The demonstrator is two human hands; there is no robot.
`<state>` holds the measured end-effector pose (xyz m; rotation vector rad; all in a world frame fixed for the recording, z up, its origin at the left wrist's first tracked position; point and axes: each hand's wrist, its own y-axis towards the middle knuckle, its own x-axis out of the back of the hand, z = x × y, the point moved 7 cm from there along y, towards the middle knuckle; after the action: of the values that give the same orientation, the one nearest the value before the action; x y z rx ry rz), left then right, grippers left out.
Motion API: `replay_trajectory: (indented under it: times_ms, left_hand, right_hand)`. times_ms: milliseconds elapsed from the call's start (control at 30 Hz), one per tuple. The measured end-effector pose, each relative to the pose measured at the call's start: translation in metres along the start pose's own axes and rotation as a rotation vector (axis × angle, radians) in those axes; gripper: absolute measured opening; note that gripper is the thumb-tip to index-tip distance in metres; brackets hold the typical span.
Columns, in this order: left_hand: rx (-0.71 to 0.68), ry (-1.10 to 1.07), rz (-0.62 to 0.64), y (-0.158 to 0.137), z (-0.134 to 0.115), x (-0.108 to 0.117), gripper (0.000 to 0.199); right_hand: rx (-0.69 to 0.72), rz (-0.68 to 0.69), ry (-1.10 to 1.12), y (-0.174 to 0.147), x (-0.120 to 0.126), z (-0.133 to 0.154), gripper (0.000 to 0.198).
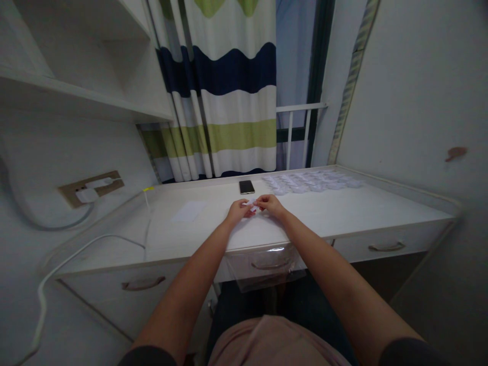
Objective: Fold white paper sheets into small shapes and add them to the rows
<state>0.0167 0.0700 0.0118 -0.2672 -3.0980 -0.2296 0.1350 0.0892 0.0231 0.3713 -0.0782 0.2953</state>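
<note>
Between my two hands is a small piece of white paper (251, 202), partly covered by the fingers; its exact shape is too small to make out. My left hand (239, 210) grips it from the left with fingers curled. From the other side my right hand (270, 203) pinches it between thumb and fingers. Both hands are just above the white desk, near its middle. A dark phone (246, 187) lies flat right behind them. To the left rest flat white sheets of paper (189, 211).
Rows of small white folded pieces (312, 181) cover the desk's (358, 211) back right. A clear plastic sheet (263, 267) hangs over the front edge before a drawer. At the left, a white cable (86, 250) crosses the desk. A curtain (240, 107) hangs behind; a shelf (76, 96) juts out upper left.
</note>
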Motion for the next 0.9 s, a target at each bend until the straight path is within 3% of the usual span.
replay_trajectory:
  times_ms: [233,467,900]
  left_hand:
    - [-0.042,0.111,0.004,-0.0014,-0.0027,-0.0009,0.018]
    - [-0.134,0.259,-0.016,-0.0032,-0.0087,-0.0012,0.016]
    - [-0.170,0.287,-0.096,-0.0036,-0.0065,0.0041,0.014]
  right_hand:
    - [0.017,-0.037,0.003,-0.0022,0.0009,0.0052,0.026]
    - [0.033,-0.014,-0.145,-0.0010,0.0009,0.0070,0.028]
    - [0.117,-0.051,-0.140,0.0010,-0.0022,0.0056,0.023]
